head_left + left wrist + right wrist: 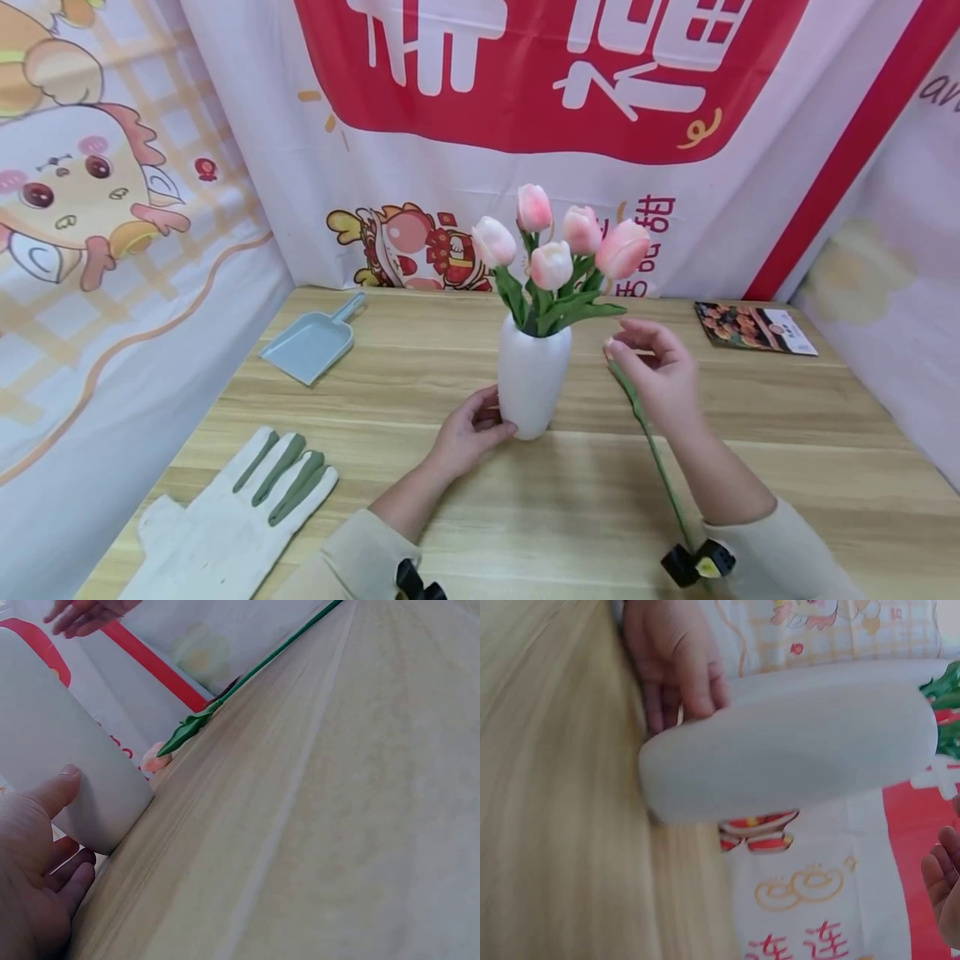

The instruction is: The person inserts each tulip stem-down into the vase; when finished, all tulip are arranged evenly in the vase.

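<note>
A white vase (531, 379) stands upright on the wooden table, holding several pink-and-white tulips (551, 265) with green leaves. Low on its side, my left hand (468, 433) grips the base; the left wrist view shows the thumb (58, 791) against the vase wall. Another tulip (651, 437) lies on the table to the right, its pink bloom (155, 759) pointing away from me. My right hand (663, 371) hovers over that bloom end with loosely bent fingers and nothing in them. From the head view, this hand partly hides the bloom.
A light blue dustpan (311, 342) lies at the back left. White-and-green gloves (232, 517) rest at the front left. At the back right is a printed card or booklet (753, 327). Printed cloth (420, 167) hangs behind the table and along both sides.
</note>
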Demonstrator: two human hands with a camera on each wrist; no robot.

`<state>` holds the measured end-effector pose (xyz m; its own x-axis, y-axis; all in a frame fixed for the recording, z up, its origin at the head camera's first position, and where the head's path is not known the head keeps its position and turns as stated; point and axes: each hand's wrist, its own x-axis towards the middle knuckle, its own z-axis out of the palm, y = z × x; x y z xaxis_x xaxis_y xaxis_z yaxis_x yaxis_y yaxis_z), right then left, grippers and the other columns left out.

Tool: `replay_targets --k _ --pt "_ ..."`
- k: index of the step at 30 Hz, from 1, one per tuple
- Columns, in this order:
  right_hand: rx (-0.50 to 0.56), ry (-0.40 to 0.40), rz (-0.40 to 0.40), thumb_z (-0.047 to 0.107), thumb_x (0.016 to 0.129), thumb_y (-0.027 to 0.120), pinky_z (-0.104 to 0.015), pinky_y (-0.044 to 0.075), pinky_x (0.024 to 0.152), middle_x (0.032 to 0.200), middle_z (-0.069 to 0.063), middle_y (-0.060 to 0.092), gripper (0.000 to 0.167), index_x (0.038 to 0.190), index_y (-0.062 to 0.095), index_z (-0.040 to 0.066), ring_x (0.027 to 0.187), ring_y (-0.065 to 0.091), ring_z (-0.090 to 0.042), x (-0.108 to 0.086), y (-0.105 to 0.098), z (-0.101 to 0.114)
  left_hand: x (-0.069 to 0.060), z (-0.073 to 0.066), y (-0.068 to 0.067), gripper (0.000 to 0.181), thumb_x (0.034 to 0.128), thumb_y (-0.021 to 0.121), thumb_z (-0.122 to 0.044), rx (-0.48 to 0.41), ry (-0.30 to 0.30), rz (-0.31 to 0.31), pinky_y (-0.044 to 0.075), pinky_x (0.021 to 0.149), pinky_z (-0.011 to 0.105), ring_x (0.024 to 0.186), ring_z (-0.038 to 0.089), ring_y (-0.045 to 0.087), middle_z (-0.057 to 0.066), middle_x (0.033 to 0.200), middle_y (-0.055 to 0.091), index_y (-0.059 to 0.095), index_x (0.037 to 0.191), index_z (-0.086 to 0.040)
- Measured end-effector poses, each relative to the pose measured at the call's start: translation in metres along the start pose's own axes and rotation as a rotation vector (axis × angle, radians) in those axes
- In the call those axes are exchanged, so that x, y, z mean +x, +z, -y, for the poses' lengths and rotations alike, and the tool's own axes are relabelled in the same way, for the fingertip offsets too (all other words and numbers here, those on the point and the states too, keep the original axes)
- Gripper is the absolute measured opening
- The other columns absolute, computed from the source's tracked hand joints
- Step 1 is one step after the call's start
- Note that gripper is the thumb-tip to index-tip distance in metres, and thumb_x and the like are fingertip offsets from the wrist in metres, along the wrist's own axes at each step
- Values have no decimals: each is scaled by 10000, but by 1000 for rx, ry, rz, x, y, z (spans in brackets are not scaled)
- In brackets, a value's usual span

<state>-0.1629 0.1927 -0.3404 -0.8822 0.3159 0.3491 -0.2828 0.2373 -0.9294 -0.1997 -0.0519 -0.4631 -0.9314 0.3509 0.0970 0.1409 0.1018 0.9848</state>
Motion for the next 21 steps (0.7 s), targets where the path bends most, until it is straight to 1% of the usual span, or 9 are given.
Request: replay_targets --k 2,4,5,9,11,13,15,18,21 --pt "-52 26 -5 38 899 680 -85 510 720 834 257 648 196 1082 660 107 833 611 58 -1 -9 -9 1 0 -1 566 863 746 -100 0 -1 5 515 1017 454 1160 346 616 204 1281 618 516 1378 -41" --pt "-106 57 -3 55 910 673 -70 495 734 833 281 630 211 1119 646 55 845 591 71 -3 -19 -18 1 -1 -1 564 866 743 -101 1 -3 6 512 1020 458 1163 349 613 207 1285 615 515 1378 -39" --pt "-135 61 4 64 914 671 -64 491 739 835 290 622 239 1143 627 7 849 583 77 -4 -24 -23 1 -1 -1 565 866 743 -103 2 -4 6 512 1021 458 1163 349 612 207 1286 614 515 1379 -40" --pt "-228 74 43 77 923 660 -55 488 739 850 306 597 286 1180 605 -36 843 562 93 -8 -42 -43 0 -2 -1 564 875 737 -117 9 -5 7 509 1024 457 1167 353 609 211 1295 607 508 1383 -33" --pt "-280 82 72 95 925 664 -58 490 733 871 283 601 315 1200 600 -43 839 548 102 -11 -49 -51 0 -3 -2 569 876 738 -128 12 -9 10 507 1028 453 1173 350 606 206 1300 604 504 1387 -37" --pt "-326 101 101 113 926 666 -66 490 727 929 177 649 338 1218 598 -42 834 536 114 -13 -56 -59 0 -3 -2 572 880 736 -138 17 -6 15 507 1028 452 1176 346 605 203 1304 603 499 1392 -39" --pt "-372 130 140 143 930 668 -75 491 730 1020 18 686 368 1244 590 -31 839 529 113 -15 -62 -66 0 -3 -2 578 876 741 -142 18 -10 18 505 1031 452 1180 345 603 198 1308 602 499 1393 -45" --pt "-443 201 206 203 940 663 -101 490 732 1177 -173 649 427 1302 562 0 892 543 49 -19 -70 -74 -1 -2 -2 581 873 744 -138 17 -8 19 506 1029 454 1180 345 603 197 1308 602 500 1392 -45" --pt "-496 269 276 253 943 660 -133 497 749 1255 -194 610 481 1350 531 33 994 576 -101 -22 -75 -79 -1 -3 -1 585 869 748 -134 11 -12 17 504 1032 454 1181 342 602 194 1309 603 501 1392 -49"
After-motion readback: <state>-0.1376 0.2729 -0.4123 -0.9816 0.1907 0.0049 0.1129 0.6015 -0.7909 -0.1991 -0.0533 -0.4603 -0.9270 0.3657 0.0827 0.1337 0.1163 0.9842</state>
